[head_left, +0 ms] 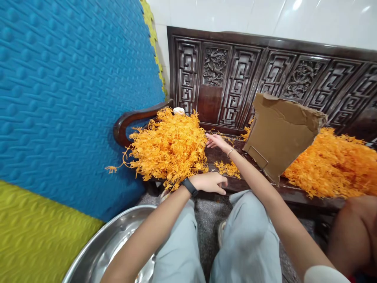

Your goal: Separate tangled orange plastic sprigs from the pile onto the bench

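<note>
Left hand [209,182] below orange pile [169,147]; right hand [217,141] touches it.

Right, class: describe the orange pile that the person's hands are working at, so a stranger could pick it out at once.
Find the carved dark bench against the white wall. At its left end, by the curved armrest and blue mat, sits the left pile of orange stringy pieces; the right hand touches it. The other pile lies behind torn cardboard.

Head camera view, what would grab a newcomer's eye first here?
Two bright orange tangled heaps: one at the carved wooden bench's left end, touched by the right hand, another at right behind torn cardboard. A blue foam mat fills the left.
</note>
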Motion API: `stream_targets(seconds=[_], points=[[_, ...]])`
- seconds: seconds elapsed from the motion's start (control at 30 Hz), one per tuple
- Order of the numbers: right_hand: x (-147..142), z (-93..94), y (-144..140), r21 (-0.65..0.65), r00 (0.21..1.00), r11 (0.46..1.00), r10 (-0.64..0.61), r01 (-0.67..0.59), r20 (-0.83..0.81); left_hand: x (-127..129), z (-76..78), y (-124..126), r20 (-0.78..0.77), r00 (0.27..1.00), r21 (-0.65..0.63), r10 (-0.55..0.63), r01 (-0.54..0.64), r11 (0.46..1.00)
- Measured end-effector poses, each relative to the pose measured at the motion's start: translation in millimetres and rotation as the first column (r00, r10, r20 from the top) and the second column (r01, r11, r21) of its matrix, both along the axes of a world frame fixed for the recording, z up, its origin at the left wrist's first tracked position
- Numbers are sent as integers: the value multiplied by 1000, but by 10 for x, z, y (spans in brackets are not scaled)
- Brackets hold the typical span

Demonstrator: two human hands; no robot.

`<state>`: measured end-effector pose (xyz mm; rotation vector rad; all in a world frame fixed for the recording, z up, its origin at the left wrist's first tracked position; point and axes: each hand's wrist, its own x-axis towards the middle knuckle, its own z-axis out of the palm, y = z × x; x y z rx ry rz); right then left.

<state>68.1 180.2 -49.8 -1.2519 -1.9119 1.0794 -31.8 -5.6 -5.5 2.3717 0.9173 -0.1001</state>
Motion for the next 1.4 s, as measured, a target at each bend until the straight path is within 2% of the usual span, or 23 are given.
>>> stream_targets(seconds=[0.07, 0.13, 0.27, 0.43, 0.6, 0.63, 0.67, 0.7, 0.73, 0.8, 0.83, 0.87, 0.9, 0.93, 1.0, 1.03, 1.07, 1.2, 1.4], points=[[-112, 54, -117, 16, 994, 997, 78, -80, 77, 5, -20, 20, -8, 1000, 30, 12, -12, 999], [-201, 78, -220, 61, 983, 992, 104, -114, 148, -1, -31, 28, -14, 999, 62, 29, -28, 998], [-346, 73, -355, 196, 984, 979, 24, -58, 175, -31, -39, 9, -35, 996, 103, 81, -77, 992], [-459, 107, -409, 280, 998, 959, -50, 38, 37, -137, -107, 7, 4, 976, 193, 217, -213, 958], [-489, 321, -477, 287, 983, 957, 10, 44, -184, -318, -167, 146, 192, 911, 317, 365, -410, 855], [-494, 377, -498, 279, 973, 960, 28, 37, -227, -350, -167, 175, 236, 884, 341, 403, -464, 818], [-501, 433, -521, 256, 957, 966, 48, 28, -285, -378, -164, 199, 310, 836, 362, 453, -545, 756], [-509, 488, -545, 219, 932, 976, 66, 15, -356, -400, -158, 216, 411, 759, 371, 504, -645, 668], [-518, 540, -571, 172, 897, 985, 80, -5, -435, -417, -152, 226, 517, 661, 366, 544, -745, 558], [-538, 633, -626, 67, 808, 996, 91, -65, -582, -434, -142, 234, 714, 431, 301, 552, -901, 314], [-547, 671, -654, 23, 769, 995, 92, -100, -633, -436, -140, 240, 784, 331, 250, 525, -943, 222], [-555, 704, -682, -4, 741, 991, 96, -132, -664, -436, -142, 252, 837, 245, 184, 489, -968, 169], [-562, 732, -708, -24, 715, 986, 102, -163, -691, -435, -150, 273, 871, 173, 107, 460, -980, 166], [-567, 755, -731, -40, 690, 980, 109, -195, -716, -436, -164, 306, 887, 103, 11, 450, -979, 202], [-574, 786, -760, -64, 643, 965, 118, -253, -757, -445, -218, 406, 867, -27, -207, 497, -927, 311], [-577, 797, -765, -74, 627, 959, 119, -272, -770, -456, -258, 468, 832, -107, -334, 544, -880, 338], [-579, 805, -766, -82, 617, 955, 118, -286, -778, -470, -303, 534, 810, -143, -385, 568, -861, 333], [-580, 845, -746, -73, 639, 953, 141, -296, -756, -536, -486, 747, 720, -257, -536, 644, -796, 282], [-482, 990, -745, 50, 693, 967, 214, -248, -689, -541, -583, 834, 681, -291, -621, 672, -716, 320]])
